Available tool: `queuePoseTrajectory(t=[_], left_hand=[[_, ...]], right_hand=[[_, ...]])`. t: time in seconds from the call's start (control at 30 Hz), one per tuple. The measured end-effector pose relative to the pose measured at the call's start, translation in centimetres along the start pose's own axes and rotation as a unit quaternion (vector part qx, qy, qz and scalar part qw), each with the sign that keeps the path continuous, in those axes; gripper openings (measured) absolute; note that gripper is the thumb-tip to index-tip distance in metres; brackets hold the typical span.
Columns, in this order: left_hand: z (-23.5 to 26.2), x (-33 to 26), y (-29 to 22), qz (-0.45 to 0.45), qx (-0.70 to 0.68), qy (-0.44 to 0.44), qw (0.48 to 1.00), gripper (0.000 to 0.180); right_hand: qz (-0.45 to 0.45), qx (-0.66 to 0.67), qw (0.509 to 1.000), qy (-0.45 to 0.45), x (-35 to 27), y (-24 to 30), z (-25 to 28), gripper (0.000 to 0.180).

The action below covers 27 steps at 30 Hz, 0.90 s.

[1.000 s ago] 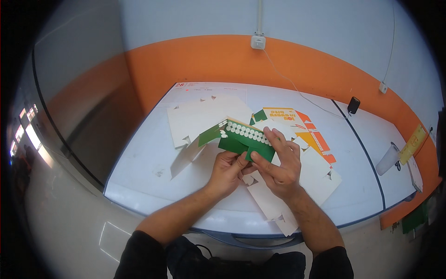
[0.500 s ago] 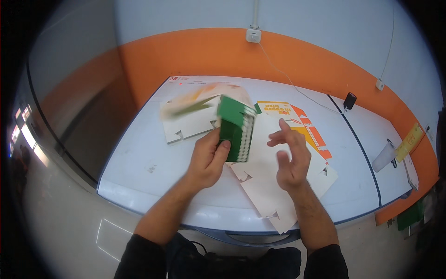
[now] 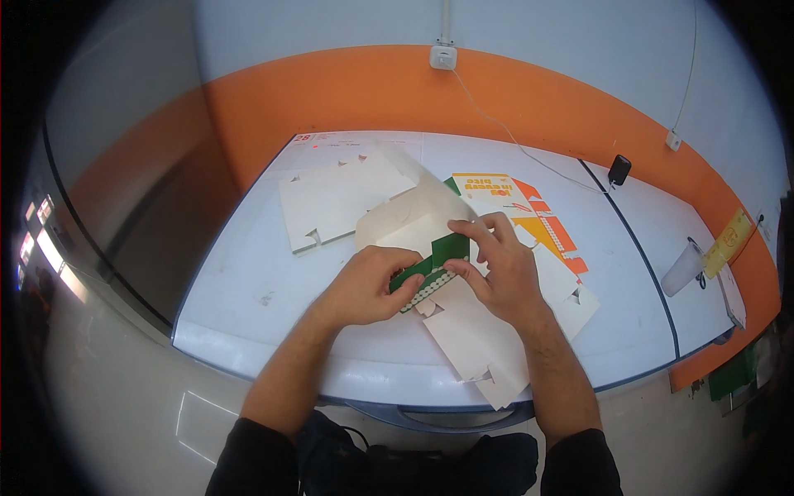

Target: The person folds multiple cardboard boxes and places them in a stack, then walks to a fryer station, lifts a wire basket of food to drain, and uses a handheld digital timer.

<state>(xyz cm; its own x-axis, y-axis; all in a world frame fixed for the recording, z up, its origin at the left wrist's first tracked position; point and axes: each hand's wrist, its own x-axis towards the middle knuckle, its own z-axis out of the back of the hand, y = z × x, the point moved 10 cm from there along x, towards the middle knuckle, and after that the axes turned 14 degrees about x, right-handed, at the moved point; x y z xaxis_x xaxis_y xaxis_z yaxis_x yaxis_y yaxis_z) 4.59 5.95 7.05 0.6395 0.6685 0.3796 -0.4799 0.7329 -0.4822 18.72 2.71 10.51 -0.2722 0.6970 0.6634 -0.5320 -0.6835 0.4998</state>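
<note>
Two hands [image 3: 364, 285] [image 3: 496, 269]; one green carton [image 3: 434, 264]; one plastic cup [image 3: 682, 269].

I see my left hand [image 3: 364, 288] and right hand [image 3: 498, 269] side by side over the middle of the worktop [image 3: 248, 273], both gripping a folded carton [image 3: 434, 263] between them. Behind and left of it lies a flat blank sheet [image 3: 331, 202]. Another sheet [image 3: 484, 347] lies under my right wrist, overhanging the near edge. A printed flat carton [image 3: 529, 215] sits behind my right hand. Far right, near the edge, stands what looks like a cup [image 3: 682, 269]. A small device [image 3: 618, 169] rests at the back right.
</note>
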Motion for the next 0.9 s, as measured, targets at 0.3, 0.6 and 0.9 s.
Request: queuePoseTrajectory(t=[0.3,0.6,0.9], left_hand=[[-0.1,-0.1,0.7,0.006,-0.026,-0.044,0.999,0.015],[0.2,-0.2,0.1,0.021,-0.026,-0.058,0.998,0.019],[0.0,-0.2,1.3,0.081,-0.02,-0.09,0.993,0.023]], right_hand=[[0.036,0.036,0.998,-0.042,-0.2,-0.1,-0.6,0.047],[0.043,-0.004,0.995,-0.086,-0.5,-0.4,-0.2,0.035],[0.082,-0.017,0.991,-0.106,-0.4,-1.0,0.3,0.026]])
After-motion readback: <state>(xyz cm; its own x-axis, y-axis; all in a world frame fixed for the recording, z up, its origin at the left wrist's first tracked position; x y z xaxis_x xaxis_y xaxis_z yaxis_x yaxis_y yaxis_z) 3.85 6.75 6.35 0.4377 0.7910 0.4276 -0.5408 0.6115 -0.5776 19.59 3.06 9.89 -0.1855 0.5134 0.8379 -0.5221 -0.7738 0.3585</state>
